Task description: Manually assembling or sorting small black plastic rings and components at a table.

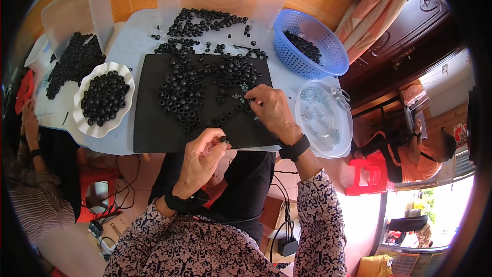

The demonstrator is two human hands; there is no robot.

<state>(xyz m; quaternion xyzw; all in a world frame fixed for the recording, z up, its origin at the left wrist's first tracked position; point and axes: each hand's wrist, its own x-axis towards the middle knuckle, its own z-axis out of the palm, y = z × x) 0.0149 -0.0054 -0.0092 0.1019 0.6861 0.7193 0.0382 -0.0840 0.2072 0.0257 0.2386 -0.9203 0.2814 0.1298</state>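
My left hand (202,158) is closed in a pinch just in front of the mat's near edge. Between its thumb and fingers sits a small black hollow piece (224,139), round like a bead. My right hand (273,112) is bent over the right side of the black mat (146,128), pinching another small black piece (250,101), partly covered by the fingers. A scatter of tiny clear bits (239,96) lies close to those fingertips. Loose black hollow pieces (179,90) spread across the mat's middle and far part.
A white scalloped bowl (82,115) of black pieces stands left. Further left are a black heap (77,59) and a person's hand (31,118). At right, a blue basket (330,54) holds black pieces; a translucent tub (341,141) holds tiny clear bits. Upright translucent panels stand behind.
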